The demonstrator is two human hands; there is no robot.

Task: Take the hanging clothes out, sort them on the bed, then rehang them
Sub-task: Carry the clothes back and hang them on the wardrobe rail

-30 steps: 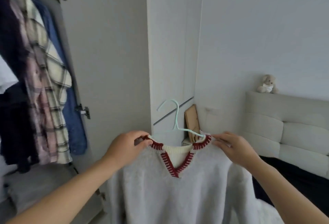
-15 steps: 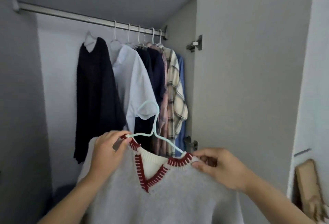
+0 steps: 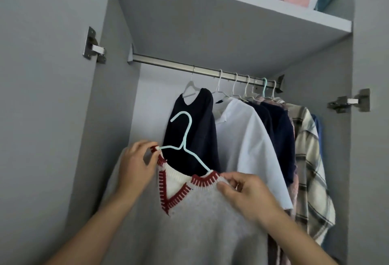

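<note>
Grey knit sweater (image 3: pixel 189 222), red-and-cream V-neck, on a mint wire hanger (image 3: pixel 185 149); held up inside the wardrobe, below the rail (image 3: pixel 189 68), in front of the hung garments. Judged soft, limp, fairly light, prone to slipping off the thin hanger. Left hand (image 3: pixel 134 166) and right hand (image 3: pixel 246 195) pinch collar and hanger ends at the shoulders, fingers closed; the hook looks the better hold.

Grey sweater (image 3: pixel 189 229): fuzzy knit, ribbed cream collar, red stitching. Mint hanger (image 3: pixel 183 149): smooth thin plastic-looking. Rail (image 3: pixel 168 62): brushed metal, dull sheen. Hinges (image 3: pixel 92 47): shiny metal. Wardrobe panels (image 3: pixel 52 117): matt, smooth. White shirt (image 3: pixel 244 138): smooth woven cloth. Plaid shirt (image 3: pixel 311 159): soft cloth.
</note>
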